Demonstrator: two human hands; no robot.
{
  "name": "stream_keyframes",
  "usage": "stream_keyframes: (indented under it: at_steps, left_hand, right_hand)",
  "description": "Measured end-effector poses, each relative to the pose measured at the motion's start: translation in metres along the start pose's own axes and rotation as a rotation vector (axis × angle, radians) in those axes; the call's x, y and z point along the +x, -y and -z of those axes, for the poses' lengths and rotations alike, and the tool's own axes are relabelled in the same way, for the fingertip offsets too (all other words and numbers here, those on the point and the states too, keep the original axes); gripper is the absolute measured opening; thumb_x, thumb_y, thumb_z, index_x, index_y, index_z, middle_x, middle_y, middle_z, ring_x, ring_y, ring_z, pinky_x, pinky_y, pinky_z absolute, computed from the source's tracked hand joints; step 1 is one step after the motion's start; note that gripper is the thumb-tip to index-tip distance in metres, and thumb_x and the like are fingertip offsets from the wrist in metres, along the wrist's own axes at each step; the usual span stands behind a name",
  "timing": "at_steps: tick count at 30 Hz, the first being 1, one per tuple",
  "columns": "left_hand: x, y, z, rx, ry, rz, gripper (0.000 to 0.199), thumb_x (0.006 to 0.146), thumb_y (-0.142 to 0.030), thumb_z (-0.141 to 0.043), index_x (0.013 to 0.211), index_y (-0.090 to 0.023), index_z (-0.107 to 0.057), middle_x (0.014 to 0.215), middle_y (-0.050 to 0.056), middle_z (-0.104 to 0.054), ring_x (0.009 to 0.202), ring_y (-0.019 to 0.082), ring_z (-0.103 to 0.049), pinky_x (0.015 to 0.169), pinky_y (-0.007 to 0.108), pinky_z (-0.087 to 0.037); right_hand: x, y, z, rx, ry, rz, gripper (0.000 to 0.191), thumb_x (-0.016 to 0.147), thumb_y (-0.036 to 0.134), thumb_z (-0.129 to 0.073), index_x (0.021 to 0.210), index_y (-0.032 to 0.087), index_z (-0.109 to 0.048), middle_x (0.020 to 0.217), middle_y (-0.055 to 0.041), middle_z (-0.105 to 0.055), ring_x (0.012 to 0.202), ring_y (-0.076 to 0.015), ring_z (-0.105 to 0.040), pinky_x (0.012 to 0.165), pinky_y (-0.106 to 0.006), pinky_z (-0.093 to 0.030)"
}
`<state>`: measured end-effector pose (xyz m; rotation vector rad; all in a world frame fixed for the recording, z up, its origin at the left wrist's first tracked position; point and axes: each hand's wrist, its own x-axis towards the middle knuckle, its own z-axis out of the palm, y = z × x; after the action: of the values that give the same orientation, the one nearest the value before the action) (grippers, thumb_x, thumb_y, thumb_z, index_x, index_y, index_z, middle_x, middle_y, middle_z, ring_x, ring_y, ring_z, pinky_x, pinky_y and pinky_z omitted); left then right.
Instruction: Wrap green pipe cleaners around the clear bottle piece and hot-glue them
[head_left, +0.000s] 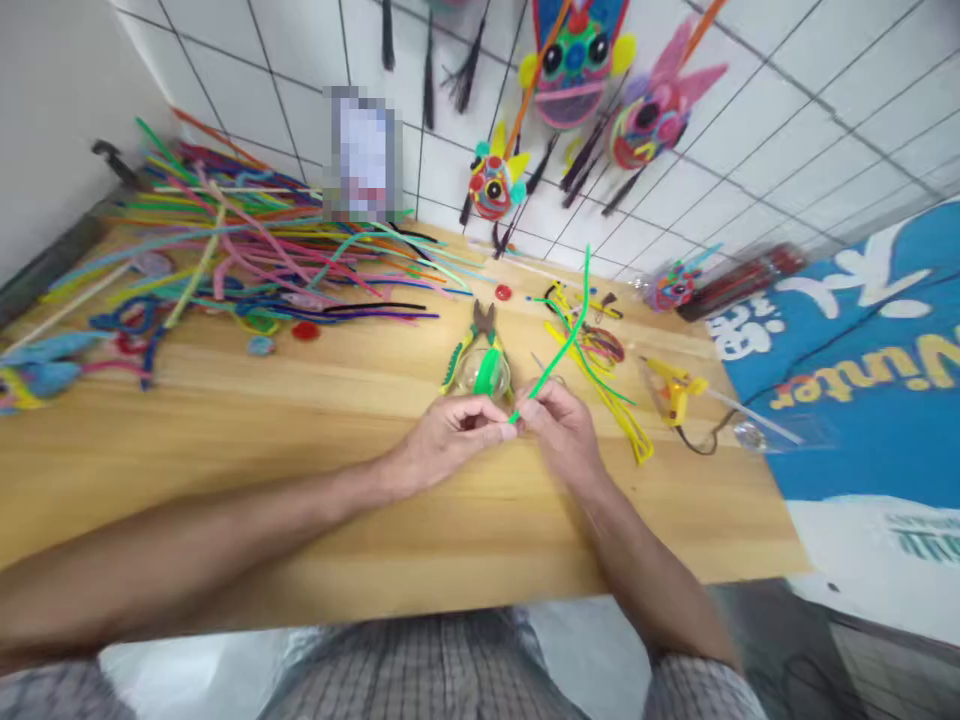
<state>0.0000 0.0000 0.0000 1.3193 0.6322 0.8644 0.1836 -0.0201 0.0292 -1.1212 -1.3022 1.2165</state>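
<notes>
Between my two hands, low over the middle of the table, is a bright green pipe cleaner (564, 345). My left hand (457, 440) pinches its lower end between thumb and fingertips. Just beside it, my right hand (561, 425) grips the same stem, whose long free part rises up and to the right. Beyond my fingertips sits a clear round plastic piece with a green band (487, 374). Behind that lie pliers (484, 318) with green and yellow handles, jaws pointing away from me and partly covered by the clear piece.
Many coloured pipe cleaners (285, 250) are heaped at the back left. Yellow pipe cleaners (619, 410) lie right of my hands, near a yellow glue gun (676, 388) with a cord. Red discs (305, 330) rest on the wooden table (300, 570). Colourful animal-head ornaments (576, 65) hang against the tiled wall.
</notes>
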Motion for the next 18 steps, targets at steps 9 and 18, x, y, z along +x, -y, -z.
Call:
stream_keyframes:
  at_steps: [9, 18]
  left_hand:
    - [-0.002, -0.005, 0.003, -0.031, -0.002, 0.003, 0.027, 0.092, -0.043, -0.074, 0.088, -0.016, -0.072, 0.074, -0.003, -0.063, 0.067, 0.01, -0.051, 0.067, 0.023, -0.043]
    - [-0.008, 0.0, 0.003, 0.083, -0.029, -0.116, 0.023, 0.096, -0.036, -0.07, 0.089, -0.015, -0.076, 0.076, 0.001, -0.069, 0.068, 0.011, -0.055, 0.066, 0.022, -0.046]
  right_hand:
    - [-0.003, -0.005, 0.005, -0.04, 0.024, -0.037, 0.041, 0.086, 0.06, -0.083, 0.08, 0.023, -0.067, 0.073, 0.0026, -0.064, 0.065, -0.0129, -0.057, 0.064, -0.026, -0.048]
    - [-0.008, -0.012, 0.01, 0.01, 0.058, -0.106, 0.037, 0.085, 0.058, -0.085, 0.085, 0.023, -0.07, 0.075, 0.0019, -0.066, 0.066, -0.0135, -0.057, 0.066, -0.028, -0.048]
